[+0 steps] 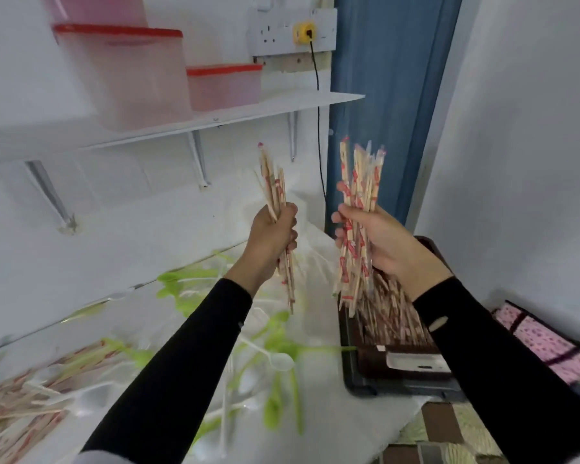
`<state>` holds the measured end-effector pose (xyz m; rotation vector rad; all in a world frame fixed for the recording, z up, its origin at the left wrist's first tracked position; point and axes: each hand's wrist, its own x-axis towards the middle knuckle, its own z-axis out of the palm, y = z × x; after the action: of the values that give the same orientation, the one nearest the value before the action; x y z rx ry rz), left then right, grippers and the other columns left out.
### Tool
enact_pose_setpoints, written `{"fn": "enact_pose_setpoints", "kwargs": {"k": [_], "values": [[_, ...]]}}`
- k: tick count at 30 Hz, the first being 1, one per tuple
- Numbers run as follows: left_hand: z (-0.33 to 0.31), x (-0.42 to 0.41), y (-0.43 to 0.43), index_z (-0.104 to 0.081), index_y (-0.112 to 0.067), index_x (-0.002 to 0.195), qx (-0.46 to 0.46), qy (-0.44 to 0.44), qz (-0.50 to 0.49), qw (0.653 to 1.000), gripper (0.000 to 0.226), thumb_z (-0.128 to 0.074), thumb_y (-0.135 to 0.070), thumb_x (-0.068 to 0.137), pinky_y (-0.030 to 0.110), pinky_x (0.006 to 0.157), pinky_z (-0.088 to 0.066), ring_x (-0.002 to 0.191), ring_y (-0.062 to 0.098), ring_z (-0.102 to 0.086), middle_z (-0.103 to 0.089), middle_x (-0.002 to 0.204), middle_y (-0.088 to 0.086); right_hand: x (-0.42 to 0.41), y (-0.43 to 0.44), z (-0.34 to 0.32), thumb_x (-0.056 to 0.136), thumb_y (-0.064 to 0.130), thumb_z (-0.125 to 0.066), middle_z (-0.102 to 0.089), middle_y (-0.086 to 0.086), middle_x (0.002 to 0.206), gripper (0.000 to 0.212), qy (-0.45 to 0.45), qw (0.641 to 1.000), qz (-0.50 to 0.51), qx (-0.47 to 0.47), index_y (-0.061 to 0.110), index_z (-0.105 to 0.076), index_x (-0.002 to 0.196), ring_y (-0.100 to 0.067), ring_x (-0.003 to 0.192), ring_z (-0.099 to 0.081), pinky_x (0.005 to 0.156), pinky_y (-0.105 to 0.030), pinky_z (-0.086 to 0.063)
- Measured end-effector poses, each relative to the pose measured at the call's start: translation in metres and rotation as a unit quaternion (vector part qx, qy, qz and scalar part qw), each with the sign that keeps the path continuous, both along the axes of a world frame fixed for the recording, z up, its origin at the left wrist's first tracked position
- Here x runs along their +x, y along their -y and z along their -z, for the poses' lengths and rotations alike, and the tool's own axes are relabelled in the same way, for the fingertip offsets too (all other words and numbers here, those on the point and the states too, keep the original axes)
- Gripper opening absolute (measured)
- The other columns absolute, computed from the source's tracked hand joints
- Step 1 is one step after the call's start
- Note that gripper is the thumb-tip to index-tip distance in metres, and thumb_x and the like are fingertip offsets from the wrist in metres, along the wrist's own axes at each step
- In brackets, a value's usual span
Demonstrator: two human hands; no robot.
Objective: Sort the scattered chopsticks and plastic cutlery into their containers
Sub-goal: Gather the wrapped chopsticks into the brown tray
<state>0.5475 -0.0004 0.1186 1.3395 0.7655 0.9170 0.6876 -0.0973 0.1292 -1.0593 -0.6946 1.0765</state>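
Observation:
My left hand grips a small upright bundle of wrapped chopsticks above the white table. My right hand grips a thicker bundle of wrapped chopsticks, its lower ends hanging just over a dark tray that holds several more chopsticks. Green plastic cutlery and white plastic cutlery lie scattered on the table below my arms. Another heap of wrapped chopsticks lies at the lower left.
A wall shelf above the table carries pink containers with red lids. A black cable hangs from a socket beside a blue door frame. Pink patterned fabric lies at the right. The table's front edge is near.

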Motion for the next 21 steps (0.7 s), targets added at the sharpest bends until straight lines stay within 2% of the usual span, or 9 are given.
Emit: {"fn": "enact_pose_setpoints", "kwargs": {"k": [3, 7, 9, 11, 14, 17, 19, 21], "values": [[0.003, 0.052, 0.011, -0.046, -0.016, 0.097, 0.001, 0.024, 0.034, 0.999, 0.004, -0.048, -0.017, 0.100, 0.022, 0.051, -0.037, 0.055, 0.009, -0.039, -0.041, 0.073, -0.002, 0.039, 0.014, 0.017, 0.101, 0.021, -0.053, -0.051, 0.002, 0.065, 0.030, 0.027, 0.997, 0.068, -0.021, 0.022, -0.053, 0.131, -0.011, 0.055, -0.045, 0.055, -0.027, -0.043], [0.034, 0.105, 0.034, -0.048, -0.016, 0.112, -0.071, 0.017, 0.114, 0.991, 0.021, -0.040, -0.003, 0.096, 0.026, 0.061, -0.038, 0.062, 0.012, -0.043, -0.043, 0.075, 0.001, 0.078, 0.031, 0.058, 0.099, 0.019, -0.054, -0.053, 0.001, 0.068, 0.017, 0.064, 0.982, 0.143, -0.104, 0.020, -0.049, 0.115, -0.011, 0.055, -0.048, 0.050, -0.025, -0.043], [0.058, 0.123, 0.046, -0.049, -0.014, 0.118, -0.066, -0.027, 0.145, 0.987, 0.022, -0.042, -0.005, 0.099, 0.025, 0.066, -0.046, 0.071, 0.012, -0.051, -0.049, 0.082, 0.004, 0.088, 0.039, 0.077, 0.098, 0.016, -0.050, -0.054, -0.004, 0.078, 0.015, 0.062, 0.978, 0.146, -0.137, 0.021, -0.044, 0.111, -0.013, 0.064, -0.051, 0.054, -0.027, -0.044], [0.078, 0.135, 0.056, -0.053, -0.015, 0.111, -0.049, -0.052, 0.164, 0.984, 0.013, -0.047, -0.008, 0.102, 0.025, 0.074, -0.052, 0.084, 0.013, -0.059, -0.057, 0.095, 0.005, 0.096, 0.046, 0.092, 0.097, 0.018, -0.048, -0.059, -0.009, 0.092, 0.023, 0.075, 0.974, 0.138, -0.163, 0.018, -0.043, 0.120, -0.019, 0.078, -0.059, 0.064, -0.032, -0.051], [0.099, 0.143, 0.062, -0.060, -0.015, 0.108, 0.011, -0.125, 0.157, 0.980, 0.011, -0.052, -0.017, 0.101, 0.026, 0.085, -0.051, 0.100, 0.017, -0.064, -0.065, 0.106, 0.005, 0.106, 0.051, 0.108, 0.093, 0.016, -0.053, -0.068, -0.016, 0.109, 0.035, 0.088, 0.972, 0.125, -0.181, 0.013, -0.050, 0.127, -0.029, 0.096, -0.069, 0.083, -0.041, -0.058], [0.117, 0.146, 0.064, -0.062, -0.015, 0.116, 0.014, -0.154, 0.160, 0.975, 0.019, -0.051, -0.022, 0.102, 0.027, 0.092, -0.050, 0.106, 0.018, -0.064, -0.068, 0.111, 0.003, 0.110, 0.054, 0.115, 0.089, 0.010, -0.063, -0.072, -0.018, 0.103, 0.029, 0.074, 0.974, 0.113, -0.184, 0.007, -0.062, 0.118, -0.028, 0.087, -0.071, 0.080, -0.040, -0.059], [0.122, 0.146, 0.066, -0.058, -0.012, 0.125, -0.018, -0.131, 0.167, 0.977, 0.025, -0.049, -0.020, 0.103, 0.029, 0.092, -0.053, 0.105, 0.019, -0.065, -0.068, 0.115, 0.007, 0.111, 0.056, 0.117, 0.091, 0.007, -0.064, -0.072, -0.019, 0.096, 0.021, 0.060, 0.977, 0.099, -0.181, 0.005, -0.065, 0.111, -0.026, 0.080, -0.069, 0.074, -0.039, -0.057], [0.123, 0.146, 0.065, -0.059, -0.013, 0.124, -0.062, -0.088, 0.174, 0.979, 0.024, -0.048, -0.022, 0.104, 0.028, 0.092, -0.053, 0.105, 0.017, -0.067, -0.070, 0.116, 0.009, 0.112, 0.057, 0.120, 0.089, 0.008, -0.067, -0.074, -0.012, 0.097, 0.021, 0.064, 0.978, 0.083, -0.180, 0.006, -0.068, 0.110, -0.024, 0.085, -0.071, 0.079, -0.040, -0.057]]}}
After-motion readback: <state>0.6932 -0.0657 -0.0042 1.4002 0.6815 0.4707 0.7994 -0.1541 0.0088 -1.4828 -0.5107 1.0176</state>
